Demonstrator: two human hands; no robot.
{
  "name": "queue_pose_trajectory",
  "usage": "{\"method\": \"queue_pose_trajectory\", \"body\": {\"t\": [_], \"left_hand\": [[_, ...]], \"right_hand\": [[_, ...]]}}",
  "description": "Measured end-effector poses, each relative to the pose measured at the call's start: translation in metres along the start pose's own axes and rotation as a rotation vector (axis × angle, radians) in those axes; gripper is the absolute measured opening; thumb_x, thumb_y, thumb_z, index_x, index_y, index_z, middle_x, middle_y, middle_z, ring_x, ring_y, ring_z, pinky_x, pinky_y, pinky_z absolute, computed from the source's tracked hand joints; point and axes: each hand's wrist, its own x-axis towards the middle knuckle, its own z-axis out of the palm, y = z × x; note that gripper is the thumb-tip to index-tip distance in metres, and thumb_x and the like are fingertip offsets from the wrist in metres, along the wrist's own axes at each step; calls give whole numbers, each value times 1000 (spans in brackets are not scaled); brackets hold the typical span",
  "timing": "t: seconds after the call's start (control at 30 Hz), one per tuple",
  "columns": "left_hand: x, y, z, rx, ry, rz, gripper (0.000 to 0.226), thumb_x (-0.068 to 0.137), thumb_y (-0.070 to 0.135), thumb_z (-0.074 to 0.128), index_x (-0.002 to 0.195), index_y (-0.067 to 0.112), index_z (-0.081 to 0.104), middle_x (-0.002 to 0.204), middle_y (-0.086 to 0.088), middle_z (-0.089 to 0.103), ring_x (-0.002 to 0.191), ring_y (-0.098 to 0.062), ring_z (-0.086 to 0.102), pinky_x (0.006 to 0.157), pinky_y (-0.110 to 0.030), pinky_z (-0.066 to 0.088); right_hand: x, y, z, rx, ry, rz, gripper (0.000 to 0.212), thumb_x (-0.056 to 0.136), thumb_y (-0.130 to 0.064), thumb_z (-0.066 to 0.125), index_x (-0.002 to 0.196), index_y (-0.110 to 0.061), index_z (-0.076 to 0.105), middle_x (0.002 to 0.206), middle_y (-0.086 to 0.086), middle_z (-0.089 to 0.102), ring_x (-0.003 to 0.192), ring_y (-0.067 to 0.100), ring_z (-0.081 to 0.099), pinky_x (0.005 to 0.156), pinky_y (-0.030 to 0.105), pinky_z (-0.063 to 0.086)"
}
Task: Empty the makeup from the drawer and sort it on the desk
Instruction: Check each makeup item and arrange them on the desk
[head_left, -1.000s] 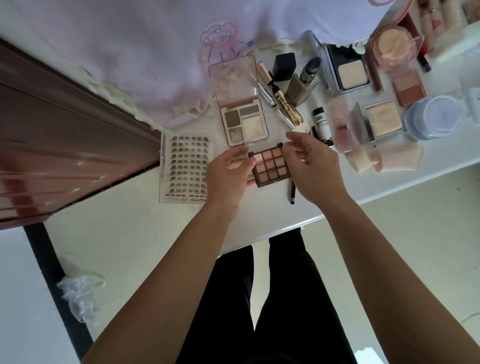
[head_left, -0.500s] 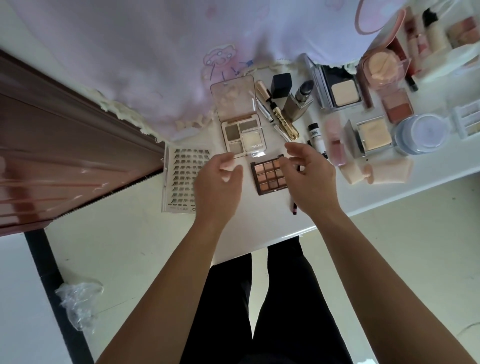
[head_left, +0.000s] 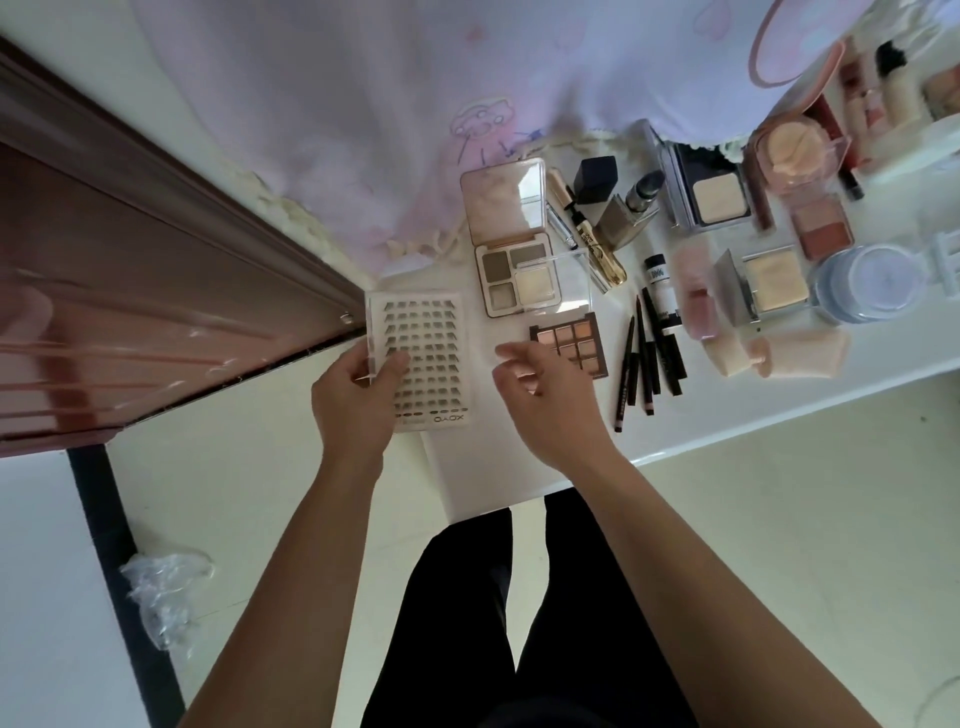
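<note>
My left hand (head_left: 356, 402) pinches the left edge of the clear lash tray (head_left: 423, 358), thumb on top, at the left end of the white desk (head_left: 498, 467). My right hand (head_left: 545, 400) hovers beside it, fingers loosely curled and holding nothing, its fingertips partly covering the brown nine-pan eyeshadow palette (head_left: 574, 340). Above that lies the open four-pan palette (head_left: 517, 278). To the right, dark pencils (head_left: 647, 358) lie side by side, then compacts, a jar and sponges.

On the desk (head_left: 498, 467), lash tray (head_left: 431, 358) lies left of 2 palettes (head_left: 574, 343).
</note>
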Motion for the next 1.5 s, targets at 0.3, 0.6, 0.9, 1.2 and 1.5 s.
{"method": "queue_pose_trajectory", "body": {"t": [0.3,0.6,0.9,1.2,1.5], "left_hand": [[-36,7,-8,-304,-219,-68,28,91,18,69,118,11,72,109,-4,75,101,-24,71,86,-44,59],[-46,7,-24,-392,-410,-58,31,96,17,55,124,8,66,113,-11,73,100,-24,71,85,-38,59],[-57,30,-34,-315,-332,-12,25,100,11,56,120,9,70,108,-12,75,101,-31,71,85,-45,59],[-86,85,-75,-522,-423,2,39,94,40,63,125,17,66,124,-8,69,120,-28,62,101,-44,50],[-99,116,-96,-566,-535,159,87,72,44,84,145,27,40,128,-13,65,115,-32,65,98,-52,51]], "right_hand": [[-16,6,10,86,23,33,45,106,-47,35,119,-17,66,109,-3,70,96,10,63,89,34,53],[-20,-4,9,283,102,25,38,105,-50,35,89,-23,56,73,-10,61,64,7,58,59,28,49],[-41,-37,-19,404,-3,-61,38,102,-26,56,138,-19,48,105,-4,70,85,9,73,64,22,57],[-84,-102,-31,200,-7,-357,45,89,-35,74,129,-49,59,107,-16,75,96,8,71,87,38,60],[-133,-134,-44,177,-5,-425,39,84,-38,79,121,-46,68,112,-14,69,102,8,66,85,31,57]]}}
